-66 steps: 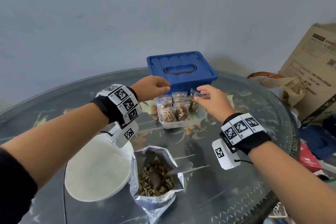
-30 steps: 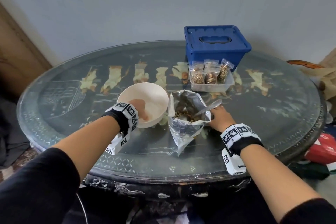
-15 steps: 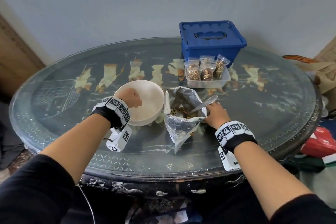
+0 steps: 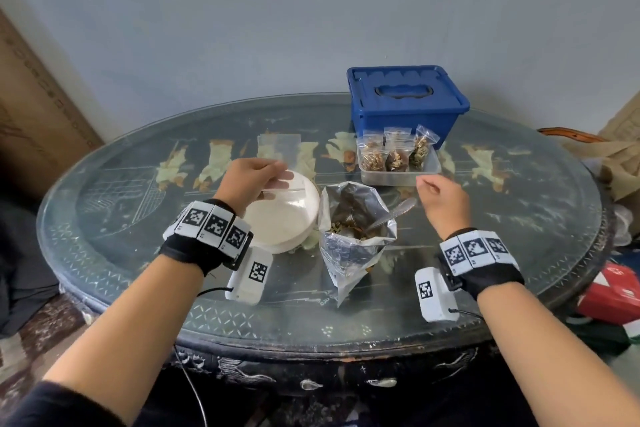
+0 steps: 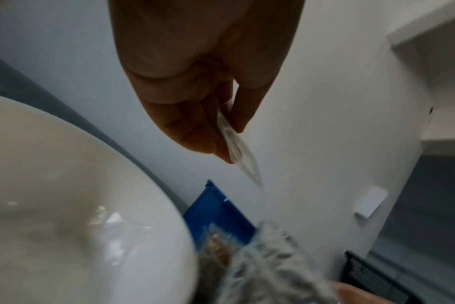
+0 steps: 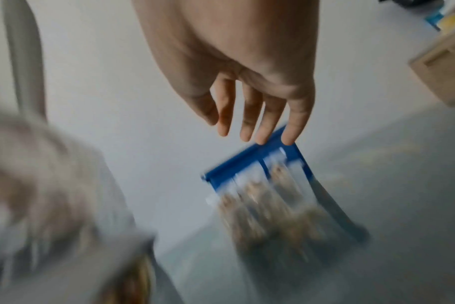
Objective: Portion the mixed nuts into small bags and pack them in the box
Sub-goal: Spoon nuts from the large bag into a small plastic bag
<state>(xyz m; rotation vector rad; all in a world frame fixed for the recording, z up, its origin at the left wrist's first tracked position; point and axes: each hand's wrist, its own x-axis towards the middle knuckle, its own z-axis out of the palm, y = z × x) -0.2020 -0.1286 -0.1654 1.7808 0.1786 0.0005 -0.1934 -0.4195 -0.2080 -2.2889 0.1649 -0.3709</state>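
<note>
The foil nut pouch [image 4: 349, 232], with a spoon [image 4: 391, 215] inside, stands open on the desk [image 4: 519, 218]. An empty small bag [image 4: 287, 189] is pinched by the left hand [image 4: 251, 180]; the right hand [image 4: 443, 196] is relaxed, empty. The pouch could be toppled if brushed. Three filled bags [image 4: 394, 154] wait in the clear tray [image 4: 398, 177] before the closed blue box [image 4: 405, 97].

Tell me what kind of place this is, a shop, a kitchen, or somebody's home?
Most likely a room in a home, not a shop. The work sits on an ornate round glass-topped table against a plain wall, with a cardboard carton leaning at the left and cloth bags piled at the right.
</note>
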